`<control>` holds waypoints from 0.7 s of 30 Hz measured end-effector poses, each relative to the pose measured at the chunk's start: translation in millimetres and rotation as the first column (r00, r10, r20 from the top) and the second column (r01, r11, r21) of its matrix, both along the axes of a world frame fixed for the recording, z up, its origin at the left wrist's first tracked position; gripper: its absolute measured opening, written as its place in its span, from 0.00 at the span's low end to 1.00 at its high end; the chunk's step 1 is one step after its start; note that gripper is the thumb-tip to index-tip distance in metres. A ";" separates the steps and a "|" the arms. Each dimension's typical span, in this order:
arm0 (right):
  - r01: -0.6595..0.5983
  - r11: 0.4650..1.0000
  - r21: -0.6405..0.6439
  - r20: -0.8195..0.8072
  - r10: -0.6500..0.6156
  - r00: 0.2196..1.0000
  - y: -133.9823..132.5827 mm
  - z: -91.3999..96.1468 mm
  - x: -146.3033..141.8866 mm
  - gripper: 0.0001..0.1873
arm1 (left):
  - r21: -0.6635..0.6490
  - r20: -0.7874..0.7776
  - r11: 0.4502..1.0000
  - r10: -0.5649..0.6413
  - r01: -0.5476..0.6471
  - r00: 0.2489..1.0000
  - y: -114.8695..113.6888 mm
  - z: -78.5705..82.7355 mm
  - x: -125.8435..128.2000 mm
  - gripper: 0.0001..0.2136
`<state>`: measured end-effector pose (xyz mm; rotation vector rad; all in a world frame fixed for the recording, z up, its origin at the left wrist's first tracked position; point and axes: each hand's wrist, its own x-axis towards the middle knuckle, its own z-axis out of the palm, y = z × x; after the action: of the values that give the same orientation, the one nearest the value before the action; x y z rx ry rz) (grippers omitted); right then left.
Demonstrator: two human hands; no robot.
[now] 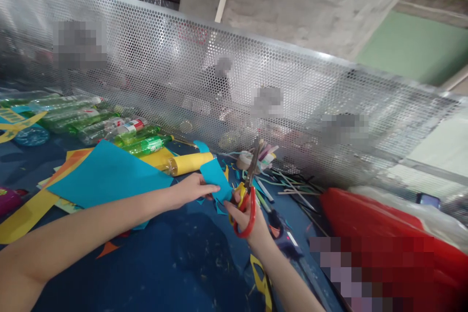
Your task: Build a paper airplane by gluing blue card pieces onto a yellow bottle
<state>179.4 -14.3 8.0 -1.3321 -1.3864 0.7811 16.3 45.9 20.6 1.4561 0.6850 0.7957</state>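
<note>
In the head view, the left forearm stretched from the lower left edge to the middle of the frame, nearly straight, with the left hand (195, 190) palm inward and its thumb laid flat over a small blue paper piece (216, 178). Thumb and fingers were pinched on that piece, which stood just right of the frame's centre. The right forearm slanted up from the bottom edge, right of centre; the right hand (244, 212) was curled round the red-and-yellow handles of the scissors (249, 190), whose blades pointed to the top of the frame, its thumb close by the paper's lower edge. Among containers, a clear bottle wrapped in yellow paper (190, 163) lay on its side just behind the left hand. Green and clear plastic bottles (91, 119) lay in a row across the left of the frame, some with labels; whether they held anything could not be told. A red plastic bag (365, 214) bulged at the lower right, its contents hidden. A large blue paper sheet (109, 175) spread left of centre.
</note>
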 end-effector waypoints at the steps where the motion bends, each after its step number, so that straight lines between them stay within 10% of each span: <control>1: 0.003 1.000 0.009 0.020 -0.003 1.000 -0.2 -0.4 1.2 0.17 | -0.011 0.034 1.000 -0.004 0.005 0.999 0.4 0.9 -0.3 0.11; 6: 0.021 1.000 0.001 0.085 -0.021 0.996 2.1 -1.1 9.5 0.13 | 0.013 0.202 0.999 0.039 -0.042 0.979 4.7 9.4 -5.4 0.21; 10: 0.103 0.994 0.035 -0.136 -0.097 0.986 8.8 -1.6 17.3 0.15 | 0.157 0.003 0.984 0.083 -0.083 0.997 10.0 12.0 -11.5 0.18; 17: 0.109 0.987 0.118 -0.286 -0.071 0.956 14.2 0.1 28.5 0.20 | 0.150 -0.258 0.909 -0.344 0.389 0.903 5.1 8.7 -14.3 0.13; 21: 0.061 0.995 0.079 -0.165 -0.047 0.985 13.7 3.6 22.9 0.22 | 0.249 -0.248 0.945 -0.150 0.213 0.957 -3.3 11.1 -11.3 0.13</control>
<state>202.3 -0.6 11.6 -1.2088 -1.2352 0.7699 5.0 42.6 31.7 1.8551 0.6140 0.6011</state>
